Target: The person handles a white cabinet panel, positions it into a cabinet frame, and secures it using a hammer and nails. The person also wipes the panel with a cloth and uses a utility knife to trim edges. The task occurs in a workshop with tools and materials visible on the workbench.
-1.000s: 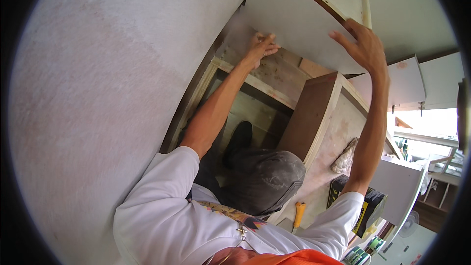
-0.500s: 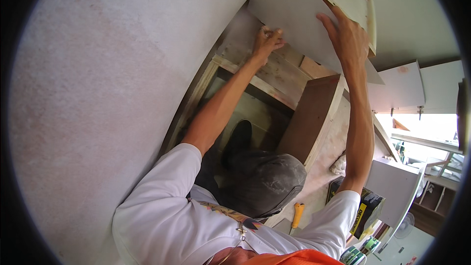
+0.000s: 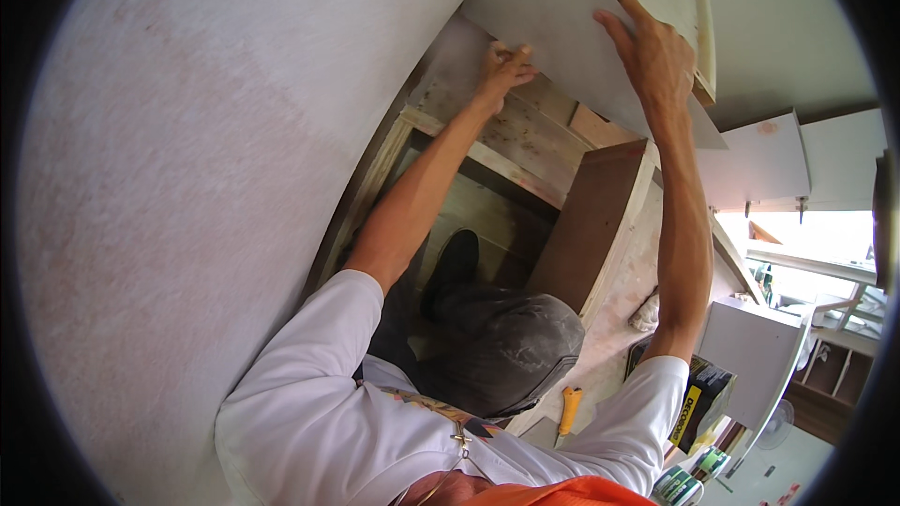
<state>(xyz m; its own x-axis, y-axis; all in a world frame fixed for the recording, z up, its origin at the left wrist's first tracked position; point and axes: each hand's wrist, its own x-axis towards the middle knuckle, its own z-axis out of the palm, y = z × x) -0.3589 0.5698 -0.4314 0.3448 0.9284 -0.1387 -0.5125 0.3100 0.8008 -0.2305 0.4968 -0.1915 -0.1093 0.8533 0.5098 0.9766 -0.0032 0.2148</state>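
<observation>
Apparent positioning step: right hand grips white panel; left hand grip indeterminate. Next move likely requires even support.

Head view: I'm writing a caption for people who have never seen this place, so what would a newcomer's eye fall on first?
Probably the two raised bare arms, with the left hand near the lower edge of a pale panel at top centre and the right hand at its upper right edge. A huge pale wall fills the left side, and a bright orange cloth stands out at the bottom.
</observation>
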